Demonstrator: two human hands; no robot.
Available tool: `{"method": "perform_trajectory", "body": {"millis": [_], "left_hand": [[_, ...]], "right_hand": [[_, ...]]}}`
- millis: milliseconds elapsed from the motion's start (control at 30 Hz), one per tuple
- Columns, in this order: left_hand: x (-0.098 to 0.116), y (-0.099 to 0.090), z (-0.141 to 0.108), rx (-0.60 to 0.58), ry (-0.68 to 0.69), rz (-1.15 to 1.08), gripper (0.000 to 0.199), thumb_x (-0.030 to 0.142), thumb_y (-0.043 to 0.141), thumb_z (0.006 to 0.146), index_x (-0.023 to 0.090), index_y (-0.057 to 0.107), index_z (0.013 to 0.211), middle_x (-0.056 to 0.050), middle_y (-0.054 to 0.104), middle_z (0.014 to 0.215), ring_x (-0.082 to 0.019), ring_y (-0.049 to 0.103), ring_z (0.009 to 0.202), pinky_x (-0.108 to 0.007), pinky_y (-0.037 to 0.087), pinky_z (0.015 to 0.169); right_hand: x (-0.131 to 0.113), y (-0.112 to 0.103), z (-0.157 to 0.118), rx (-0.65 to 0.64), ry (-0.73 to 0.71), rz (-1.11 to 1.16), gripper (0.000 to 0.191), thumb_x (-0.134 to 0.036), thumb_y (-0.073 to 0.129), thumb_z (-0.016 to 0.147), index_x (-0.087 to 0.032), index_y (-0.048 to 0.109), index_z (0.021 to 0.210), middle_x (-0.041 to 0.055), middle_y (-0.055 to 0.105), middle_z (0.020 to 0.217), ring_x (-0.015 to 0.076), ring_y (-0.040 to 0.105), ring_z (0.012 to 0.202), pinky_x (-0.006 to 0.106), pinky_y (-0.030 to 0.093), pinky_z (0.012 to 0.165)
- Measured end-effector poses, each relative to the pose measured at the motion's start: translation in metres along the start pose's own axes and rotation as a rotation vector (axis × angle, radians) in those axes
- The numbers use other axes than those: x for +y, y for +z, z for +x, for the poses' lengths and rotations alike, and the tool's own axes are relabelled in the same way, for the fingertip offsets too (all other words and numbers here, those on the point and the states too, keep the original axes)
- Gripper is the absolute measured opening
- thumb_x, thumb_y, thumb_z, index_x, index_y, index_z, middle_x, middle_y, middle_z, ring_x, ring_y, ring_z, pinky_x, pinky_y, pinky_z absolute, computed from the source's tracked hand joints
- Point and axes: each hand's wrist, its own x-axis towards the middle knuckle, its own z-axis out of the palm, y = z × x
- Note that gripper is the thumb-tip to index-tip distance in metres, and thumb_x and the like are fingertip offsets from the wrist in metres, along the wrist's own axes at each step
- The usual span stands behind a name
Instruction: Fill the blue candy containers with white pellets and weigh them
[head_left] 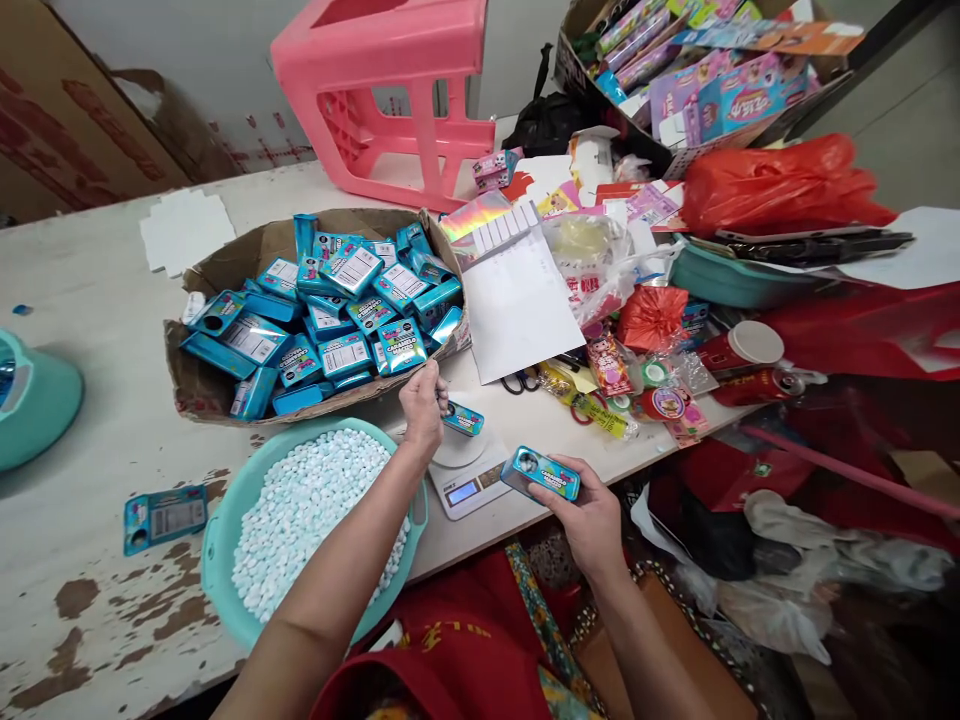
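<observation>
Right hand [589, 515] grips blue box [536, 468], label "CARAMELO", by scale [480, 492]. Left hand [424, 410] curled, can't tell if holding; second box [465, 419], also "CARAMELO", just beside its fingers.

The right grip [589, 512] holds a blue tin [538, 474]; the left grip [424, 408] is near a carton [244, 250].

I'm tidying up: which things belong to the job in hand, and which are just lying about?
Likely the job:
held blue pack
pale pellets in the basin
scale
cardboard box of packs

Probably lying about:
pink stool
lidded red cup
red plastic bag
</observation>
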Motion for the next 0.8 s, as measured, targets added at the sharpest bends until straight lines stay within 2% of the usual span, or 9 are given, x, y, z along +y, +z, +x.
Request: {"method": "perform_trajectory", "body": {"millis": [133,200,267,367,467,567,667,733,800], "left_hand": [[-0.006,0.001,0.004,-0.003,0.140,0.029,0.038,0.041,0.065,0.075,0.016,0.046,0.055,0.005,0.044,0.052,-0.005,0.043,0.043,-0.018,0.035,0.041],[-0.008,0.002,0.004,-0.002,0.170,0.026,0.039,0.043,0.065,0.075,0.016,0.045,0.056,0.005,0.043,0.053,-0.005,0.044,0.045,-0.018,0.037,0.044],[-0.009,0.005,0.006,0.024,0.153,0.023,0.040,0.047,0.065,0.075,0.017,0.045,0.058,0.005,0.042,0.053,-0.005,0.042,0.044,-0.018,0.033,0.041],[-0.006,0.009,0.007,0.050,0.083,-0.011,0.045,0.054,0.064,0.073,0.017,0.042,0.060,0.007,0.034,0.051,-0.003,0.032,0.038,-0.017,0.021,0.036],[0.012,0.001,0.001,0.022,-0.016,-0.066,0.048,0.056,0.065,0.072,0.018,0.039,0.061,0.010,0.025,0.047,-0.001,0.020,0.034,-0.016,0.012,0.034],[0.045,-0.034,-0.017,-0.020,-0.055,-0.016,0.045,0.053,0.066,0.073,0.018,0.041,0.062,0.010,0.024,0.047,-0.002,0.020,0.035,-0.015,0.010,0.033],[0.074,-0.095,-0.038,0.041,0.017,0.165,0.040,0.046,0.066,0.076,0.017,0.043,0.061,0.007,0.028,0.048,-0.003,0.023,0.037,-0.016,0.013,0.034],[0.082,-0.138,-0.051,0.139,0.091,0.329,0.039,0.043,0.064,0.078,0.017,0.044,0.058,0.006,0.030,0.048,-0.004,0.025,0.038,-0.017,0.016,0.035],[0.082,-0.173,-0.062,0.173,0.115,0.533,0.037,0.043,0.061,0.080,0.017,0.046,0.057,0.004,0.033,0.048,-0.007,0.030,0.041,-0.019,0.022,0.038]], "right_hand": [[0.003,-0.009,0.008,0.044,0.007,-0.021,0.044,-0.036,0.079,0.063,-0.020,0.063,0.100,0.0033,0.066,0.092,0.0207,0.062,0.082,0.036,0.051,0.078],[0.003,-0.011,0.010,0.057,0.012,-0.023,0.044,-0.036,0.079,0.063,-0.020,0.063,0.100,0.0033,0.066,0.091,0.0204,0.062,0.081,0.036,0.050,0.078],[0.001,-0.010,0.011,0.058,0.014,-0.026,0.044,-0.037,0.079,0.063,-0.020,0.063,0.100,0.0034,0.067,0.091,0.0201,0.062,0.081,0.035,0.050,0.077],[0.000,-0.009,0.010,0.055,0.017,-0.026,0.045,-0.037,0.080,0.063,-0.019,0.063,0.101,0.0038,0.067,0.091,0.0205,0.062,0.080,0.036,0.050,0.077],[-0.001,-0.008,0.007,0.066,0.016,-0.025,0.046,-0.037,0.080,0.062,-0.019,0.064,0.101,0.0035,0.068,0.090,0.0204,0.062,0.080,0.037,0.050,0.078],[0.000,-0.007,0.005,0.083,0.016,-0.014,0.048,-0.036,0.081,0.060,-0.019,0.064,0.101,0.0033,0.068,0.090,0.0201,0.062,0.080,0.037,0.050,0.078],[0.003,-0.005,0.003,0.107,0.018,0.010,0.050,-0.037,0.082,0.058,-0.018,0.064,0.101,0.0037,0.068,0.088,0.0203,0.062,0.079,0.038,0.051,0.077],[0.005,-0.003,0.002,0.122,0.010,0.015,0.051,-0.038,0.082,0.057,-0.018,0.065,0.101,0.0041,0.068,0.088,0.0205,0.062,0.079,0.039,0.051,0.077],[0.007,-0.001,0.001,0.132,-0.002,0.010,0.052,-0.038,0.082,0.057,-0.017,0.065,0.101,0.0043,0.067,0.087,0.0204,0.062,0.078,0.039,0.051,0.078]]}}
